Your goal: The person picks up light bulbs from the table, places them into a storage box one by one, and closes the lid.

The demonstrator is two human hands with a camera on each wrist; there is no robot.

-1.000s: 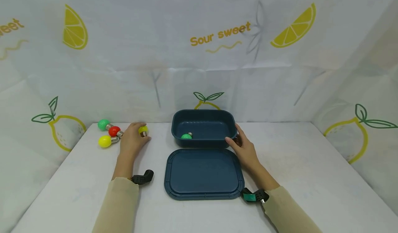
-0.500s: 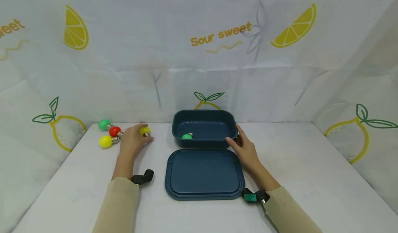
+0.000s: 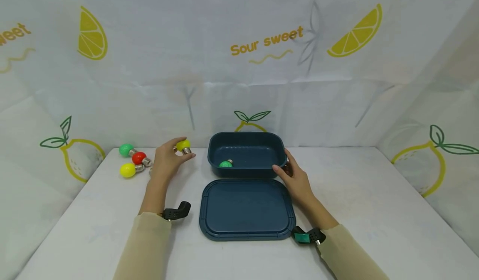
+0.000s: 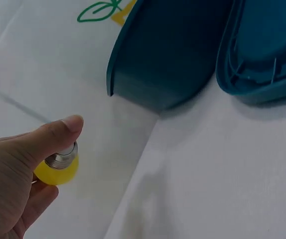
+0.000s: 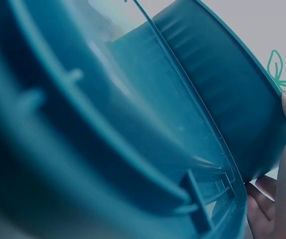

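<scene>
My left hand point(image 3: 167, 160) pinches a small yellow light bulb point(image 3: 183, 144) between thumb and fingers, left of the box and off the table. In the left wrist view the bulb's silver screw base point(image 4: 63, 158) points up by the thumb. A dark blue plastic box point(image 3: 243, 172) stands upright at the back middle. Inside it, near the front left, lies a green bulb point(image 3: 225, 163). My right hand point(image 3: 297, 184) grips the box's front right corner, thumb at the front rim and fingers round the side. The right wrist view shows those fingers point(image 5: 262, 204) partly hidden.
A dark blue lid point(image 3: 247, 209) lies flat in front of the box. At the back left lie a green bulb point(image 3: 126, 150), a red bulb point(image 3: 139, 158) and a yellow bulb point(image 3: 128, 170). A lemon-print cloth point(image 3: 179, 64) hangs behind the table.
My left hand has lifted the yellow bulb from the table and carried it right, closer to the box. My right hand keeps its grip on the box, which stays in place.
</scene>
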